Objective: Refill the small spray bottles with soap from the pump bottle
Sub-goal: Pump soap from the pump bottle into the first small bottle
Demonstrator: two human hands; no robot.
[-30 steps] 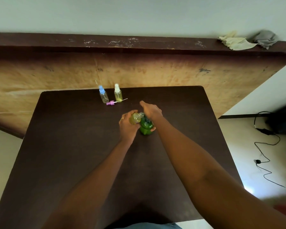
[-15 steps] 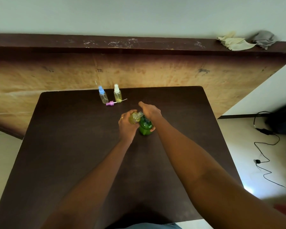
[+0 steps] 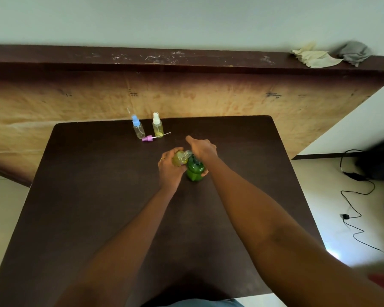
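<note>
Between the two grips, at the middle of the worktop (image 3: 98, 196), stands one green pump bottle (image 3: 195, 171); the right grip (image 3: 201, 149) is curled over its top, one finger sticking out beyond; the left grip (image 3: 170, 168) is wrapped round one uncapped small spray bottle (image 3: 179, 158), tilted with its neck toward the pump bottle; beyond the left grip, well apart, two more stand upright, one blue-capped bottle (image 3: 138, 130) and one white-capped bottle (image 3: 157, 127); one purple spray head (image 3: 148, 138) lies just before them.
</note>
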